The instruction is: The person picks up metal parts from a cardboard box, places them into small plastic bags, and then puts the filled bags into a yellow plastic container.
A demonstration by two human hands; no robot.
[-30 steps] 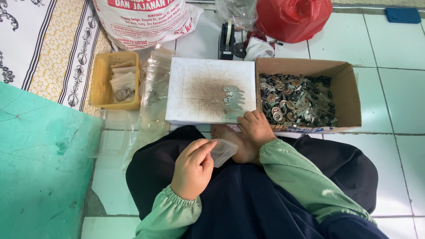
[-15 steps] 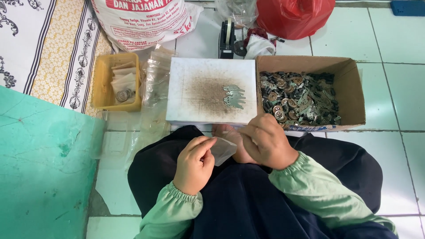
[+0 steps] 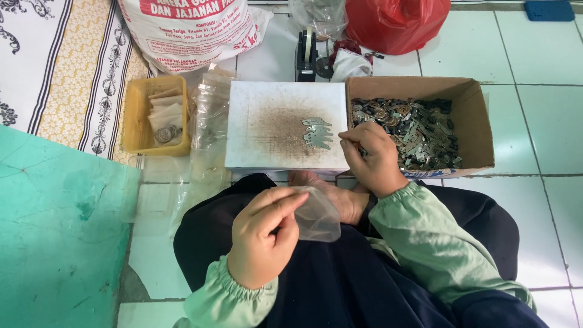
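The floor [image 3: 546,127] is laid with pale square tiles and darker grout lines. Left of the tiles lies a patterned mat [image 3: 67,73] in white, black and yellow, its stripes running away from the viewer. Nearer the viewer than the mat, a green sheet [image 3: 54,243] covers the floor, scuffed and creased. At the far edge of the tiles, well to the right, sits a small blue flat object [image 3: 549,10]. Light is even and soft, with faint shadows.

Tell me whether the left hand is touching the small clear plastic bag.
Touching. The head view shows the left hand pinching the open edge of the small clear plastic bag between thumb and fingers, above the lap.
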